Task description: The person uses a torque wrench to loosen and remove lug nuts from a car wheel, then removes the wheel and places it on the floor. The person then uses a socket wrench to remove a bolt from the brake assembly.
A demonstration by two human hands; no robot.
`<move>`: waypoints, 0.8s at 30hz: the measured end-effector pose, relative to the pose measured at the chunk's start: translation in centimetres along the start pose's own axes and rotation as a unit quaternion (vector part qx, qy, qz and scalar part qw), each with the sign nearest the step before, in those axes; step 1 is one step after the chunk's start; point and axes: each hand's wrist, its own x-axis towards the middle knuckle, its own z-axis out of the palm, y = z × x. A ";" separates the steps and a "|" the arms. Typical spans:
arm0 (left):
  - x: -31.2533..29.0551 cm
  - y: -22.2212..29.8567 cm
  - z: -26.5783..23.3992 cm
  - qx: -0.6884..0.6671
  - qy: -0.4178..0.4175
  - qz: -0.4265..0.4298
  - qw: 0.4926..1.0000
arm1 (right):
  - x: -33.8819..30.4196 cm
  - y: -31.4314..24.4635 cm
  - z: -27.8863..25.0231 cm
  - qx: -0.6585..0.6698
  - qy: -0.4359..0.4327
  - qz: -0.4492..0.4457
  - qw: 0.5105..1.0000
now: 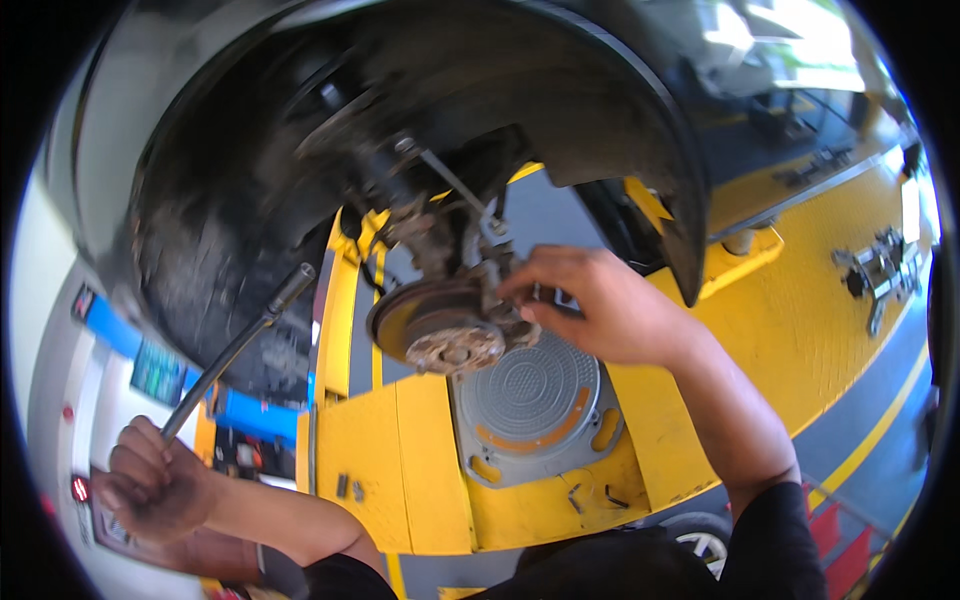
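Observation:
My left hand [150,485] is closed round the handle of a long socket wrench [215,375]. The wrench slants up and right, its socket end in the air left of the brake disc [395,308]. My right hand [612,305] has its fingers curled in at the right side of the disc, by the steering knuckle [493,275]. Something small, dark and shiny shows among those fingers; its kind cannot be made out. The rusty wheel hub [455,350] faces me with no wheel on it. A slim link rod [450,178] rises behind the knuckle.
The dark wheel arch [230,180] surrounds the work. Below lies a grey round turning plate [530,400] on the yellow lift [400,450], with small metal pieces [350,488] and bent clips [575,498] near its front. A metal clamp-like device [880,272] rests on the right platform.

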 end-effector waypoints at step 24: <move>-28.7 20.3 -31.2 -0.203 0.543 -0.309 0.754 | -6.8 -14.6 41.9 0.136 -0.528 0.139 0.827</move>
